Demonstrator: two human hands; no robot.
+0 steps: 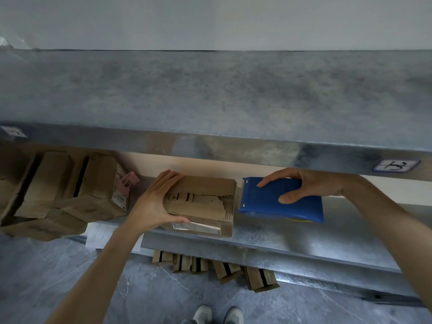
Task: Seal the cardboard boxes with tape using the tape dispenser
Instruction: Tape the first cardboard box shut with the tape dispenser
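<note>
A worn brown cardboard box [205, 202] with a white label lies on the lower metal shelf [292, 239], near its front edge. My left hand [155, 202] grips the box's left end, thumb under the front and fingers over the top. Just right of the box is a blue tape dispenser [264, 202] with a bit of yellow showing beneath it. My right hand [301, 185] holds the dispenser, fingers across its top and thumb on its face. The dispenser's left end sits close to the box's right end; whether they touch I cannot tell.
Several other cardboard boxes [70, 190] are piled at the left of the same shelf, one with a pink tag [127, 183]. The upper metal shelf [210, 94] overhangs my hands. More boxes [217, 267] lie on the grey floor below, near my shoes [217, 315].
</note>
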